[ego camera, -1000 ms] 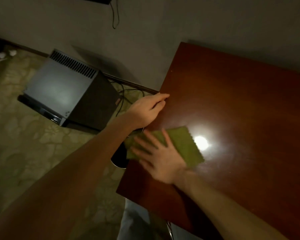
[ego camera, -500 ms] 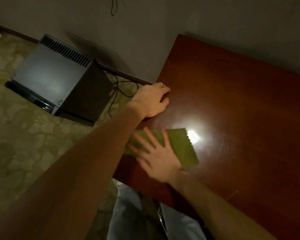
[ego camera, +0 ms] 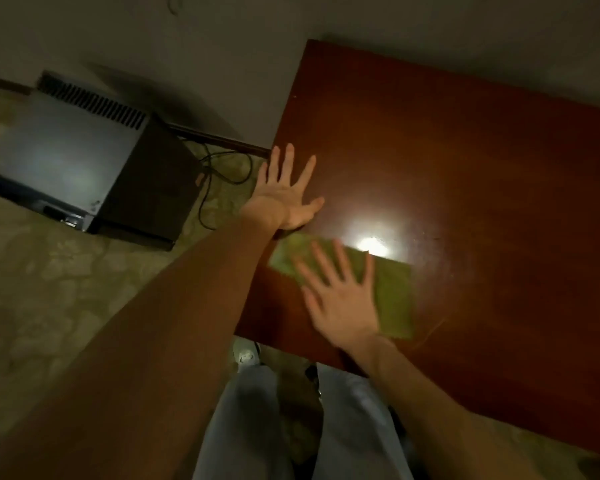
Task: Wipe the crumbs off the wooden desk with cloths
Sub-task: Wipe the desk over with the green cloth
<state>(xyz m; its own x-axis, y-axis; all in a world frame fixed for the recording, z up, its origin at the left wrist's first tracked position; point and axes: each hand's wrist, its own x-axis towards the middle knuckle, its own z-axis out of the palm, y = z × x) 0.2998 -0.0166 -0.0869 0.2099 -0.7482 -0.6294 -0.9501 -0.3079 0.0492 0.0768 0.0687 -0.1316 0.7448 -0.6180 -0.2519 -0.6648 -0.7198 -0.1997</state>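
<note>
Left hand (ego camera: 284,194): fingers that a moment ago curled over the bench's left edge are now fanned out flat, palm down beside that edge; its grip is fully open and has hold of nothing.
Right hand (ego camera: 340,299): spread flat on the green cloth (ego camera: 392,292), pressing rather than pinching, fingers blurred as in a stroke; grip open, the cloth pinned under the palm.
Cloth: lying flat on the wooden bench (ego camera: 465,168) near its front-left corner, just beside the bright lamp glare (ego camera: 373,245); it has stayed in much the same patch over the last second.
Crumbs: too small and dim to make out; a few specks right of the glare may be some.
Meaning: wiping looks under way at this corner, with the left hand probably steadying the body; most of the bench seems still to cover.
Floor: grey vented box (ego camera: 73,157) with cables, well apart from the bench.
</note>
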